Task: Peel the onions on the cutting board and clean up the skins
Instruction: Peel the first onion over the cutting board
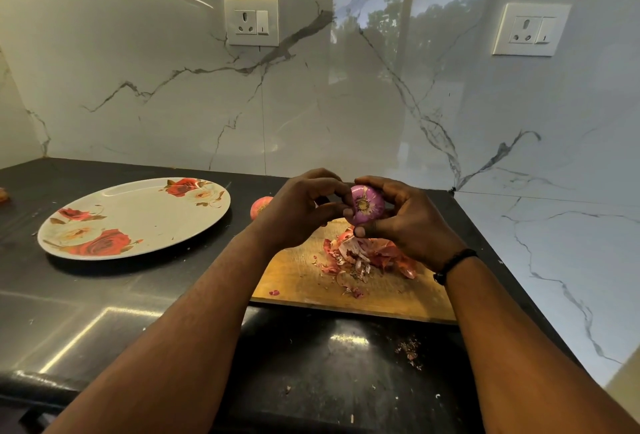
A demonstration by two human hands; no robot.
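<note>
Both hands, left hand and right hand, are gripping a peeled onion above the cutting board on the dark worktop, centre frame, marble wall behind.

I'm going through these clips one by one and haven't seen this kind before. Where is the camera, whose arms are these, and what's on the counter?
There is no robot: a person wears the camera on their head, so it looks down at their own arms. The right hand grips a purple peeled onion above a wooden cutting board, and the left hand picks at it. Loose skins lie piled on the board. Another onion sits behind the left hand, beside a flowered plate on the dark counter.
</note>
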